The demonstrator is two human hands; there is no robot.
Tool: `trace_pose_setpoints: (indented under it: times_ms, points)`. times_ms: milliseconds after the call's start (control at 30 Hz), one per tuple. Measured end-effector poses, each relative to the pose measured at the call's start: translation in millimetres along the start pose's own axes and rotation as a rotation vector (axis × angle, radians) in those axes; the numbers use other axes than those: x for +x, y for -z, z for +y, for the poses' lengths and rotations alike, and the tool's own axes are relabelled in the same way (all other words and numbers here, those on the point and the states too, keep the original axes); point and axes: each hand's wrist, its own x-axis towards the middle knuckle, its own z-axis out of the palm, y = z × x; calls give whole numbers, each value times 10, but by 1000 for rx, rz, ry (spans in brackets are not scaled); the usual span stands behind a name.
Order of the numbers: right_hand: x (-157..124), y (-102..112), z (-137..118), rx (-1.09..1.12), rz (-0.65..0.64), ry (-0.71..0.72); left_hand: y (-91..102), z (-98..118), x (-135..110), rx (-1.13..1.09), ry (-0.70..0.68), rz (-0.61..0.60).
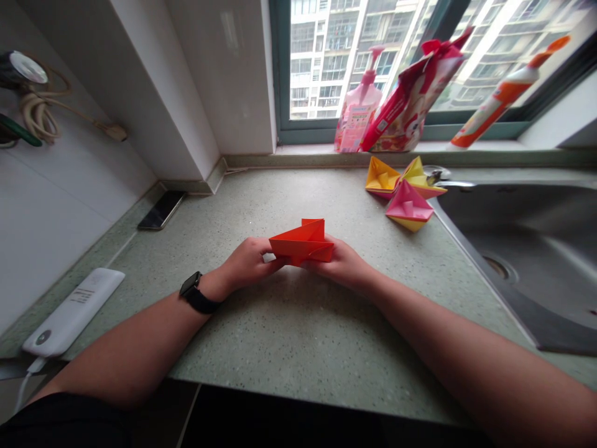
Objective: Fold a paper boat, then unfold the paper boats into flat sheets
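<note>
A folded orange-red paper shape is held just above the speckled countertop in the middle of the view. My left hand pinches its left end, with a black watch on that wrist. Its right end is gripped by my right hand. Both hands have their fingers closed on the paper. Further back on the right lie three finished folded paper shapes: an orange one, a yellow one and a pink-and-yellow one.
A steel sink with a tap fills the right side. On the window sill stand a pink pump bottle, a red pouch and an orange-capped bottle. A phone and a white power bank lie at the left.
</note>
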Motion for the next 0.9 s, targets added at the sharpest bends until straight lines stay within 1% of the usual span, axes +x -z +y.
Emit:
trace_pose_setpoints:
  times_ms: [333, 633, 700, 800, 900]
  points:
    - [5, -14, -20, 24, -14, 9, 1, -40, -16, 37, -5, 8]
    - [13, 32, 39, -96, 3, 93, -3, -11, -22, 67, -47, 65]
    - [13, 36, 49, -116, 16, 90, -4, -4, -24, 76, -40, 80]
    - [8, 32, 56, -121, -3, 70, 3, 2, -22, 73, -26, 95]
    - [1, 25, 46, -109, -19, 65, 9, 4, -13, 54, -25, 79]
